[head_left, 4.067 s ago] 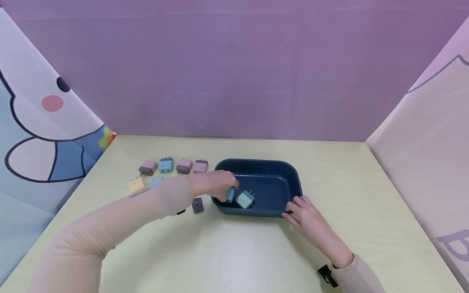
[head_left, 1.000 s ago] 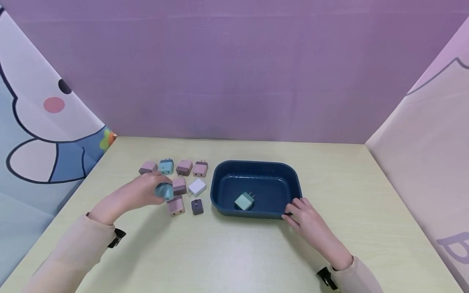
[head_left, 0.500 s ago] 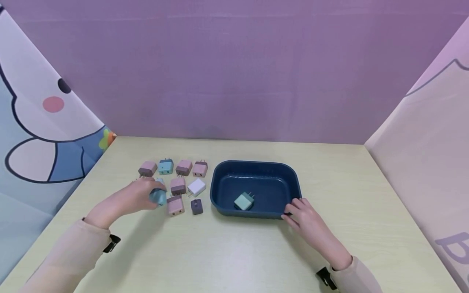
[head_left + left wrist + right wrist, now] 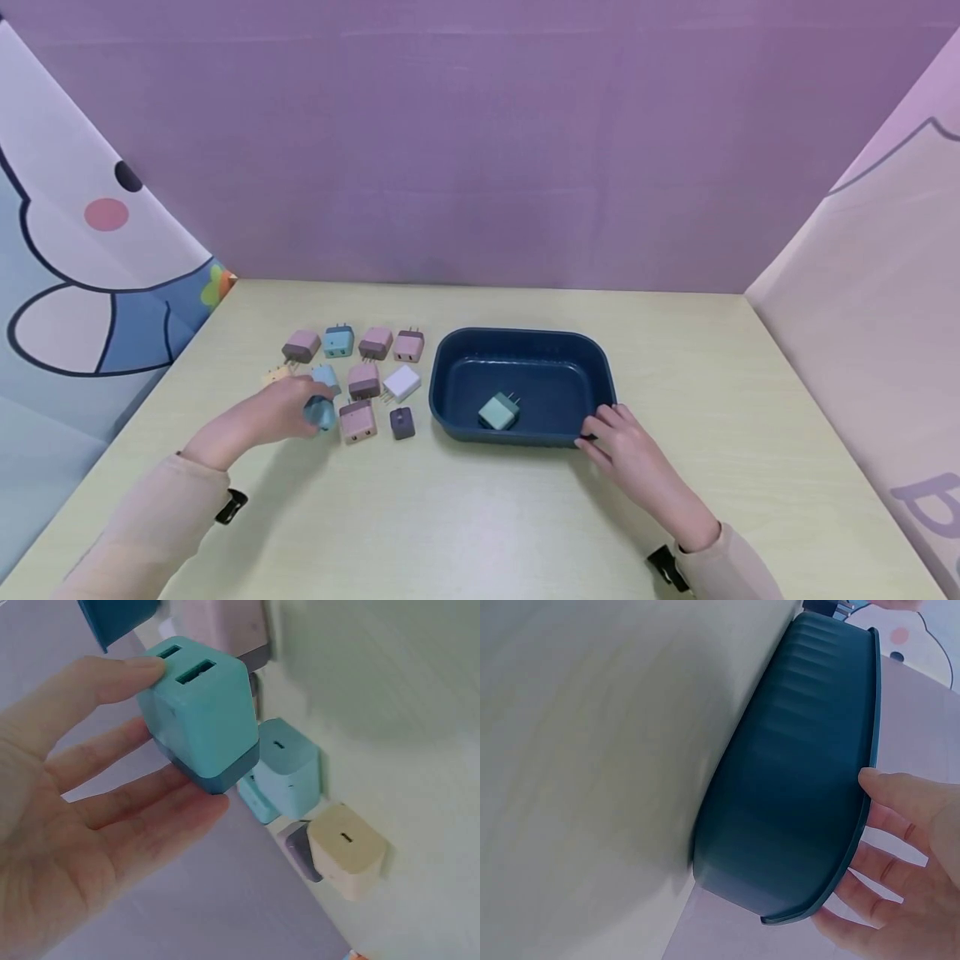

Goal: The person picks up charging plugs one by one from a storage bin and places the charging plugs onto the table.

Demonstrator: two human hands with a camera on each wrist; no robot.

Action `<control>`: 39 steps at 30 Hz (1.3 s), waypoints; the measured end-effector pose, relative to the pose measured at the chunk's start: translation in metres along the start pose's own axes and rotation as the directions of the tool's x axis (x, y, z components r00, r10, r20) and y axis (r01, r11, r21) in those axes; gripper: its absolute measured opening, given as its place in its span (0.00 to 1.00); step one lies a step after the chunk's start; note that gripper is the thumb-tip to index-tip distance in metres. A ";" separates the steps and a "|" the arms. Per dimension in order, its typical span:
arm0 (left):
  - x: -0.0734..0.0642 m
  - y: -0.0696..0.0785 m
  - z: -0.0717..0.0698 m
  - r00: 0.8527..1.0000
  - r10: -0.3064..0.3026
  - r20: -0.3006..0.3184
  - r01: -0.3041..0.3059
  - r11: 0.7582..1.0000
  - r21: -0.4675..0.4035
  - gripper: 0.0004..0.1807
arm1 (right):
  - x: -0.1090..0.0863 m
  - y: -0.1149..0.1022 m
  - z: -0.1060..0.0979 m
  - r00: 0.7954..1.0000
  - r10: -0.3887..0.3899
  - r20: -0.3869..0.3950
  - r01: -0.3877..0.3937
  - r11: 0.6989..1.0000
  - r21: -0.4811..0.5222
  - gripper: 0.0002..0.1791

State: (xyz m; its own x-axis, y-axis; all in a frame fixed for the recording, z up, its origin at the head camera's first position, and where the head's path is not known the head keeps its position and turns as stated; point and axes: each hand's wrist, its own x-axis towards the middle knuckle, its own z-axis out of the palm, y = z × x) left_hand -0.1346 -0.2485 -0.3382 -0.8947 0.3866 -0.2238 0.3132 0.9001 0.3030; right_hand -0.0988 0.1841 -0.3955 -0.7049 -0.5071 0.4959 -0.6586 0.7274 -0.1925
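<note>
My left hand (image 4: 262,414) holds a blue USB wall charger (image 4: 321,413) over the left part of the table, beside other chargers. In the left wrist view, the thumb lies on the face with two USB slots of this charger (image 4: 202,712), and the fingers support its darker base. My right hand (image 4: 637,467) grips the front right corner of a dark blue plastic tray (image 4: 525,333). Its thumb (image 4: 885,784) sits on the rim in the right wrist view, the fingers across from it. Inside the tray lies a light green charger (image 4: 498,412), prongs pointing back right.
Several chargers lie in loose rows left of the tray: pink ones (image 4: 357,421), a white one (image 4: 402,382), a dark purple one (image 4: 402,422), blue ones (image 4: 338,341) and a yellow one (image 4: 277,374) partly behind the left hand. A purple cloth wall (image 4: 480,150) stands behind the table.
My left hand has brought the blue charger from inside the tray leftward to the other chargers, then shifted slightly left and nearer. My right hand and the tray have stayed in place.
</note>
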 end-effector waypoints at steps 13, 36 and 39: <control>0.003 -0.010 0.012 1.000 0.010 0.025 -0.010 1.000 0.001 0.20 | 0.000 0.001 0.002 1.000 -0.014 -0.018 0.014 1.000 0.002 0.10; 0.013 -0.013 0.024 0.995 -0.072 0.076 0.065 0.994 0.085 0.19 | 0.000 0.001 0.001 1.000 0.002 -0.006 -0.002 1.000 0.006 0.09; 0.013 -0.012 0.025 0.994 -0.082 0.074 0.076 0.994 0.084 0.20 | 0.000 0.001 0.002 1.000 -0.002 -0.011 0.002 1.000 0.008 0.09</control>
State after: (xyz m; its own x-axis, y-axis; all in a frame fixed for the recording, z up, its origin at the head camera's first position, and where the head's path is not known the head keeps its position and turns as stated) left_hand -0.1421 -0.2498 -0.3678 -0.8913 0.3251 -0.3160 0.2701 0.9406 0.2058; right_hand -0.0998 0.1841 -0.3972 -0.7011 -0.5033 0.5052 -0.6618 0.7230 -0.1983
